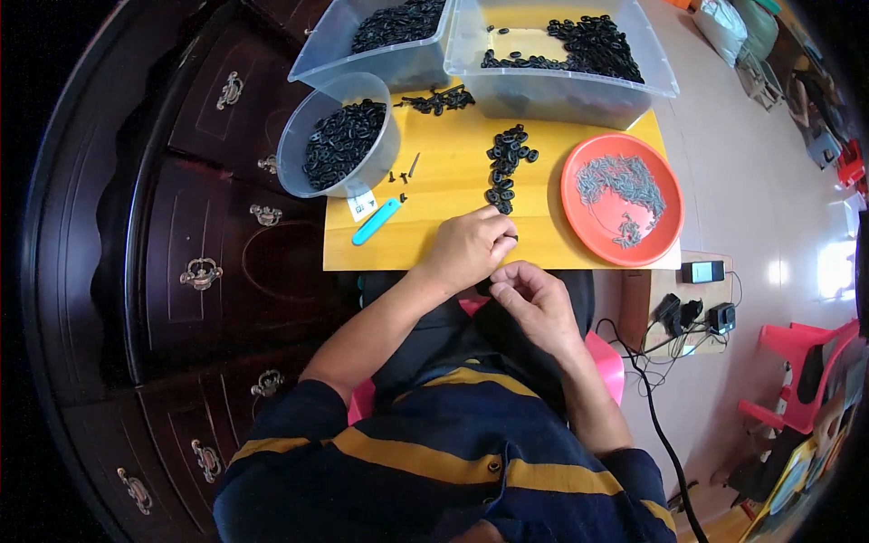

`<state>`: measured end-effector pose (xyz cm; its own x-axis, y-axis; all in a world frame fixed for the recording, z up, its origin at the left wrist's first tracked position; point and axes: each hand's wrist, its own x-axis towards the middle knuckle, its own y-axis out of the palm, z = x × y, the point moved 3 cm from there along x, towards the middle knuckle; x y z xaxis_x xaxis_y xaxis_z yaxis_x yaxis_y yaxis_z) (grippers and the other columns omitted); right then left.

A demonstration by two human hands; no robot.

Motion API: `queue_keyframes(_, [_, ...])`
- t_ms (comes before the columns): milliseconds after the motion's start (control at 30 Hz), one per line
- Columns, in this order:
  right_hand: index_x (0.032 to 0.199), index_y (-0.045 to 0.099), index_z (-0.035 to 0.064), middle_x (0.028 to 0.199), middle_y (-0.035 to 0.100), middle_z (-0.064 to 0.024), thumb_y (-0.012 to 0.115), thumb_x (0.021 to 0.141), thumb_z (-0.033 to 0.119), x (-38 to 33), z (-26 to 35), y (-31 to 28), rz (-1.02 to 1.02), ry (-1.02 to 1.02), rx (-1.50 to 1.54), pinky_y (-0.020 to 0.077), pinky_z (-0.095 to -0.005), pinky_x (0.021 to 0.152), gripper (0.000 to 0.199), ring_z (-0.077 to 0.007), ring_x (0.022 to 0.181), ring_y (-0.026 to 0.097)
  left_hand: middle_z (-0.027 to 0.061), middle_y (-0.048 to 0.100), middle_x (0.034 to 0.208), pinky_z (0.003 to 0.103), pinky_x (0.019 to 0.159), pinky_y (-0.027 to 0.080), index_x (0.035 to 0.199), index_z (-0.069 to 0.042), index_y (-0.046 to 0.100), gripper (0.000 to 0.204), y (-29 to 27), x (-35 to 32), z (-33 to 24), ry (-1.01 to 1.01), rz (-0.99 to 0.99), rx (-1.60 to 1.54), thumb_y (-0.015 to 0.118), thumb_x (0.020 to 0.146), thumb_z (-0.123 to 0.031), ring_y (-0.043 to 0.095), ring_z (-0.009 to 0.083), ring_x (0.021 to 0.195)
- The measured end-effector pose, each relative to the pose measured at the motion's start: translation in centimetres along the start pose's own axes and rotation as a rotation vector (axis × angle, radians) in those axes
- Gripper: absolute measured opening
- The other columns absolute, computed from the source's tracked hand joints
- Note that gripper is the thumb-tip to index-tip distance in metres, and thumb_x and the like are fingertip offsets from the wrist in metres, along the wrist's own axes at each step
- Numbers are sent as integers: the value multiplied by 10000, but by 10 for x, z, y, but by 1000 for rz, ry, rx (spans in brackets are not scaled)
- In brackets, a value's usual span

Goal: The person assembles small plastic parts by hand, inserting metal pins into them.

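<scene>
My left hand (471, 244) rests at the near edge of the yellow table (453, 181), fingers curled around a small black ring-shaped part. My right hand (532, 294) sits just below the table edge, fingertips pinched together against the left hand; what it holds is too small to tell. A short row of black ring parts (505, 167) lies on the table right beyond my left hand. An orange plate (588, 217) with a heap of small grey metal pins stands to the right.
A round clear bowl (299, 172) full of black rings and a blue tool (376, 222) lie at the table's left. Two clear bins (652, 81) with more rings stand at the back. Dark wooden drawers (208, 271) are left; cables and chargers (697, 312) right.
</scene>
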<state>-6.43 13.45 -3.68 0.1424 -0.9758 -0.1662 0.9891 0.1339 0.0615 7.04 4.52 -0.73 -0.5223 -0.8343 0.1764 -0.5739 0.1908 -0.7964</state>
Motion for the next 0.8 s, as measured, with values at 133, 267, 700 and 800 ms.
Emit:
queue_keyframes(133, [1028, 675, 1, 842, 702, -27, 683, 916, 116, 2, -1, 0, -17, -3, -13, 521, -238, 700, 161, -62, 737, 635, 108, 652, 832, 412, 648, 537, 922, -57, 640, 135, 1, 5, -1, 8, 83, 116, 701, 862, -161, 682, 308, 753])
queue_keyframes(267, [1024, 676, -5, 840, 698, -20, 678, 918, 116, 1, 2, -2, -35, 6, -3, 526, -241, 709, 161, -61, 752, 639, 109, 650, 829, 425, 639, 533, 937, -59, 628, 128, 4, 2, -3, 121, 94, 243, 683, 876, -156, 677, 325, 752])
queue_keyframes(700, [1083, 613, 56, 956, 684, -40, 580, 1023, 256, 5, 3, -17, -106, 180, 661, 523, -254, 744, 211, -110, 802, 638, 106, 649, 804, 320, 592, 490, 941, -15, 664, 60, -12, -1, -29, 2, -63, -341, 641, 914, -63, 621, 219, 658])
queue_keyframes(800, [1072, 605, 79, 903, 666, -22, 569, 1027, 264, 4, 2, -19, -143, 208, 818, 547, -271, 719, 194, -111, 774, 647, 83, 633, 790, 283, 563, 463, 949, -6, 676, 62, -14, 2, -42, 125, -42, -324, 650, 909, -45, 589, 139, 619])
